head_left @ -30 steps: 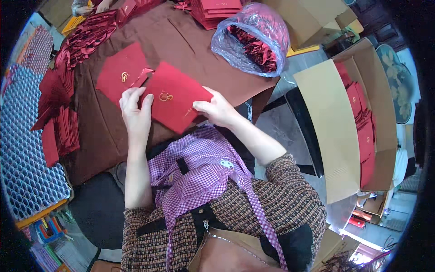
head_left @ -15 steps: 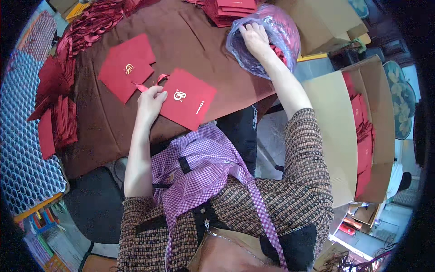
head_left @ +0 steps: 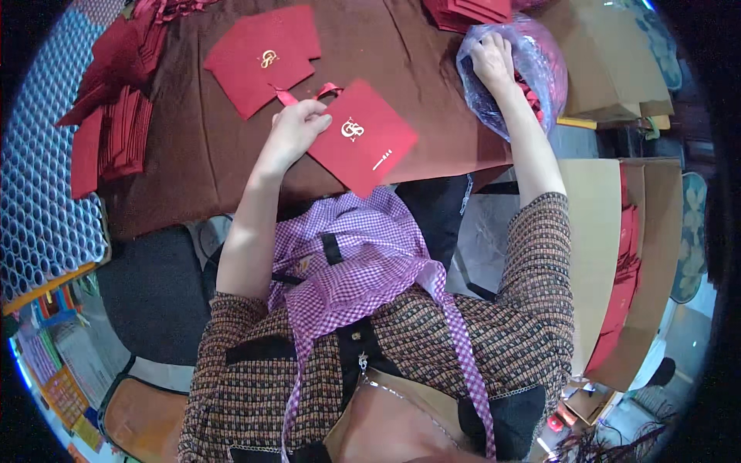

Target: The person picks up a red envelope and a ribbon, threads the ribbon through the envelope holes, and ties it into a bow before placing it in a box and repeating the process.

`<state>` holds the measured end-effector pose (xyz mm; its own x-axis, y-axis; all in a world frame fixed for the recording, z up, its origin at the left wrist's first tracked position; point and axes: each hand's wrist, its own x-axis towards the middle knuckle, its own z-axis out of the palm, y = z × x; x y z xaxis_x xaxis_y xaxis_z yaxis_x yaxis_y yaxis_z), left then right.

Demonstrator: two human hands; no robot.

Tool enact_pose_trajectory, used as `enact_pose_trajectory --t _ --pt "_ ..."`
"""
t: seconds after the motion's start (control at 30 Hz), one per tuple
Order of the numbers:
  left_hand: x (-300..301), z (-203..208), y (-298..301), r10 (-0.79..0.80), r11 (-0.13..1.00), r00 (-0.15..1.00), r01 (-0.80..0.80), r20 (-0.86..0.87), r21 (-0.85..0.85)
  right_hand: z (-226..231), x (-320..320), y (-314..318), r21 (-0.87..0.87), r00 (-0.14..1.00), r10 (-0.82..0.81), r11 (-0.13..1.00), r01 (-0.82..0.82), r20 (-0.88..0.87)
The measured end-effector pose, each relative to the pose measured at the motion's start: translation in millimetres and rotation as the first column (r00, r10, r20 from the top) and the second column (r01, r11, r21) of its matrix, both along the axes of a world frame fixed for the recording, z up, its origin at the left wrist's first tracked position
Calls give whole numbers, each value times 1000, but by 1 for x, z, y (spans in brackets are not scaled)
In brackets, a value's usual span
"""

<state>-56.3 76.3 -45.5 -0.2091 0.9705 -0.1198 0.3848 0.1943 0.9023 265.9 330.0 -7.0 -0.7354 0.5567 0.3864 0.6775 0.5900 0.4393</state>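
Note:
My left hand [head_left: 296, 133] is closed on the near corner of a flat red gift bag [head_left: 363, 143] with a gold emblem. A red ribbon [head_left: 287, 96] sticks out beside its fingers. Beyond it two overlapping red pieces [head_left: 262, 58] of the same kind lie on the brown cloth. At the far right my right hand [head_left: 492, 62] is in the mouth of a clear plastic sack [head_left: 552, 58], fingers curled. Dark red contents [head_left: 531, 99] show inside the sack near my wrist. What those fingers grip, if anything, cannot be made out.
Stacks of red bags stand at the table's left [head_left: 123, 135] and far edge [head_left: 467, 11]. An open cardboard box [head_left: 656, 255] with red bags is at my right, another box [head_left: 598, 62] behind it. Black chairs [head_left: 147, 293] stand at the near left.
The view has shifted, so the table and its things sit higher and further right in the picture. Both hands stay at the same things: the left on the gift bag, the right in the sack.

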Motion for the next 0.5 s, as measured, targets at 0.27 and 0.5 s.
enact_pose_trajectory --t 0.27,0.5 --pt "-4 -1 -1 -103 994 994 105 41 -40 7 -53 -136 -378 738 72 823 -424 -671" --pt "-9 -7 6 -100 993 990 106 99 -54 47 -63 -244 -675 679 132 82 -734 -722"
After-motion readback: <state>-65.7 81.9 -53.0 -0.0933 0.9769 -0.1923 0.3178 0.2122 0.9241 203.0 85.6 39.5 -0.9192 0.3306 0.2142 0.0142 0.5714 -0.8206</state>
